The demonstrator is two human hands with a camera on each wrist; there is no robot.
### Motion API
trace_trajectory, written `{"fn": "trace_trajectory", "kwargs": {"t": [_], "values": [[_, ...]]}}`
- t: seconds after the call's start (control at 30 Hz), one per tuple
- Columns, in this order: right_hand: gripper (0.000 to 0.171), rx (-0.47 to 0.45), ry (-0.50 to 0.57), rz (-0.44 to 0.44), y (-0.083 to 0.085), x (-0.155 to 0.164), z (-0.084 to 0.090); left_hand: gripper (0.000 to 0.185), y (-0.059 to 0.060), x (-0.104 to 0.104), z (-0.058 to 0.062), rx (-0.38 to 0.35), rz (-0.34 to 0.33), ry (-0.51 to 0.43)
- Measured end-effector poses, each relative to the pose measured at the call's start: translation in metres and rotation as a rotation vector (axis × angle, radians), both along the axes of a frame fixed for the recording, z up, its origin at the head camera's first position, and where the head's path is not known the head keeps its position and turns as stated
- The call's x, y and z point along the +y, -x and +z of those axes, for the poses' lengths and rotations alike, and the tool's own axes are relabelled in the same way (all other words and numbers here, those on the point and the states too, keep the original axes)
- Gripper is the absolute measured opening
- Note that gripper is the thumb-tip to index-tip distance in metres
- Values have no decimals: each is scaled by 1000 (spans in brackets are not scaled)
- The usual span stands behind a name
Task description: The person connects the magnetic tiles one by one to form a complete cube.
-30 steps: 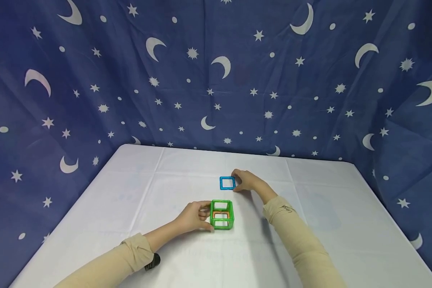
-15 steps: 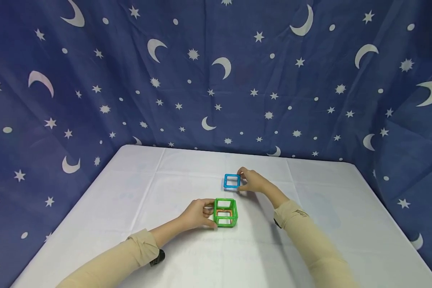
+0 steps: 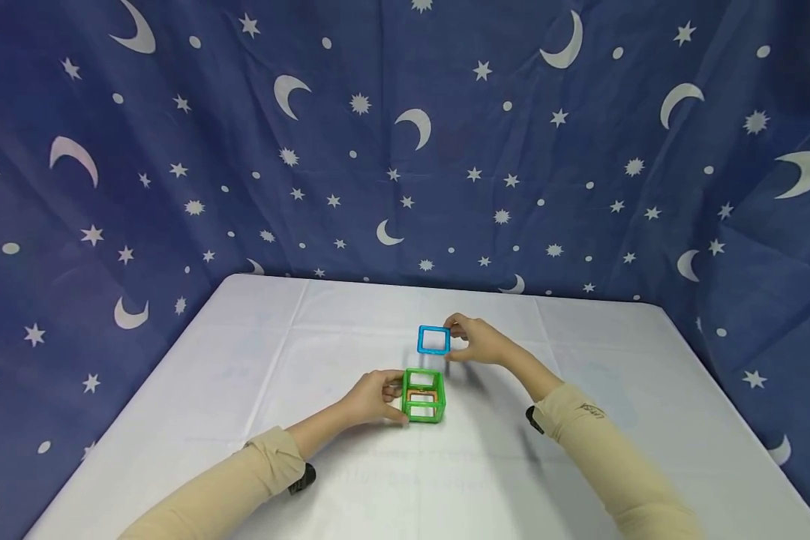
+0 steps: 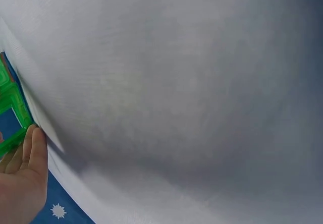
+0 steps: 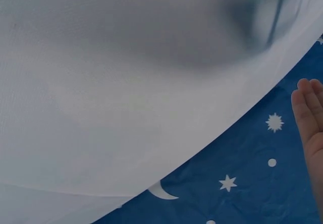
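My left hand [image 3: 370,399] grips the left side of a green cube frame [image 3: 424,420] built from square magnetic tiles, thumb at the near edge and fingers at the far edge. An orange square tile [image 3: 423,391] shows inside it, low down. Beyond the cube, my right hand [image 3: 481,342] pinches the right side of a blue square magnetic tile [image 3: 434,352], held just above the table. In the left wrist view, part of the green cube [image 4: 19,103] shows at the left edge beside the fingers. The right wrist view shows only some fingers [image 5: 305,113] at its right edge; the tile is out of sight there.
A white cloth covers the table [image 3: 337,330]. Behind and beside it hangs a blue curtain [image 3: 351,247] with moons and stars. A dark wrist strap [image 3: 302,478] shows below the left sleeve, another [image 3: 534,420] at the right sleeve.
My right hand has lifted the blue tile off the table and shifted it slightly right. The green cube has moved a little right and away from me with my left hand.
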State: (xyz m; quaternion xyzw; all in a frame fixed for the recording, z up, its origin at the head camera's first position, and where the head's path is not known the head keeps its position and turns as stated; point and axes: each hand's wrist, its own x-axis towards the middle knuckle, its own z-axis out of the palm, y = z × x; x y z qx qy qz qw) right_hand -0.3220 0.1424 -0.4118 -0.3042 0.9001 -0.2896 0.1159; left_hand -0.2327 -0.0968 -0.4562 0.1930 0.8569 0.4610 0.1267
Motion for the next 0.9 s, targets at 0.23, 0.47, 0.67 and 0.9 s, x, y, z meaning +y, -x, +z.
{"fn": "trace_trajectory", "kwargs": {"t": [0.23,0.47,0.67,0.9], "values": [[53,-23,33,51,-18,-6,10,77,1,-1,1,-18,19,11],[55,-44,32,93,-35,-14,4,77,-1,-5,-1,-16,3,5],[55,-21,6,107,-42,-12,1,77,-1,-1,1,25,8,53],[55,-22,12,102,-51,-6,3,77,-1,3,-1,33,11,49]]}}
